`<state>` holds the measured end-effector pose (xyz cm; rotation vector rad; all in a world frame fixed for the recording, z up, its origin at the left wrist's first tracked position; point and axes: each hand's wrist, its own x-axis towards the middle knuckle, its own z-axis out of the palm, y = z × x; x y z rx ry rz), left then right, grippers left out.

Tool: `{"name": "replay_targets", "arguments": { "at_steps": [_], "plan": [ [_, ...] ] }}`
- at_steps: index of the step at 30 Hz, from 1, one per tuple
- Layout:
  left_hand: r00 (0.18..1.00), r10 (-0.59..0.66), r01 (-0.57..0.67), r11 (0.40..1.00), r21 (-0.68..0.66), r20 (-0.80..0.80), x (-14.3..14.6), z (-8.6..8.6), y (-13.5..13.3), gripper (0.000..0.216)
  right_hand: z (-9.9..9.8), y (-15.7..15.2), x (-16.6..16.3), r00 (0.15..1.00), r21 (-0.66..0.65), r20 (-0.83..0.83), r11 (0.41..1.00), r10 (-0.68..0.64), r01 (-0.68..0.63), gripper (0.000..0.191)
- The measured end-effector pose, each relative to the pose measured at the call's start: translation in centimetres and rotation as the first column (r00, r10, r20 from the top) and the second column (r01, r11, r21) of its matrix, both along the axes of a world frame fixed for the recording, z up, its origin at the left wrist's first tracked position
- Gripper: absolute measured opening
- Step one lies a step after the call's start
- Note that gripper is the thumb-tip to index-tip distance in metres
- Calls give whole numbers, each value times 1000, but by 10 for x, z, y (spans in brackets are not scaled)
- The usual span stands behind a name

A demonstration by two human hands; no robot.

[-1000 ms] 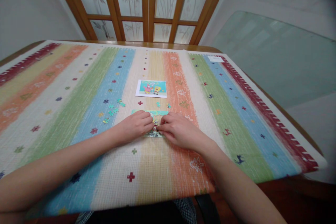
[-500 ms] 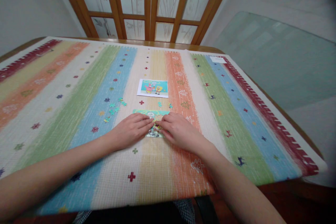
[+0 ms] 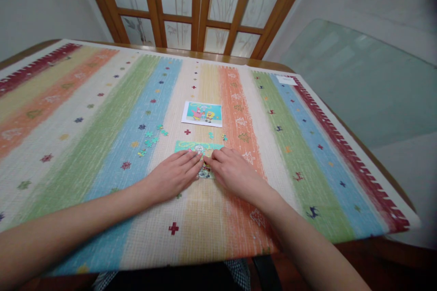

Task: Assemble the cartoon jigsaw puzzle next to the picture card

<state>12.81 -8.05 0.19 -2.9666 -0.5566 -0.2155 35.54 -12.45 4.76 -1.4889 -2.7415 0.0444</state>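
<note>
A partly assembled jigsaw puzzle point(image 3: 180, 145) with a cartoon picture lies flat on the striped tablecloth, its middle and lower part largely covered by my hands. My left hand point(image 3: 177, 170) rests on its left side, fingers stretched out and lying flat. From the right, my right hand point(image 3: 235, 173) touches it with bent fingers, the index fingertip near the left fingertips and the thumb lower down, apart from it. I see no loose piece between the fingers. Just beyond lies a printed picture card point(image 3: 204, 114) with similar cartoon figures.
Several loose puzzle pieces point(image 3: 149, 140) are scattered left of the puzzle on the blue stripe. Two small pieces, one puzzle piece point(image 3: 210, 135) and another piece point(image 3: 224, 137), lie between card and puzzle. A white paper slip point(image 3: 286, 80) lies at the far right of the tablecloth point(image 3: 164, 245).
The view has shifted slightly, so the table things appear a little further right. Both hands stay on the puzzle, with only small finger movements.
</note>
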Motion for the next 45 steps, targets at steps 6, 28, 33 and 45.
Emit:
{"name": "replay_targets", "arguments": {
  "at_steps": [6,28,33,45],
  "plan": [
    [998,-40,40,999,-5,-54,4,8,-4,38,0,0,-11,997,20,77,1000,12,-13,14],
    [999,6,-3,996,-86,39,-8,12,11,48,-8,-3,7,995,24,-98,1000,-10,12,31],
    [992,84,-73,992,-101,99,-4,2,5,40,-5,-4,-4,1000,61,-17,998,-16,17,21],
    [940,174,-110,969,-221,295,-33,18,28,24,-22,0,13,897,142,-433,976,-87,164,26]
  ]
}}
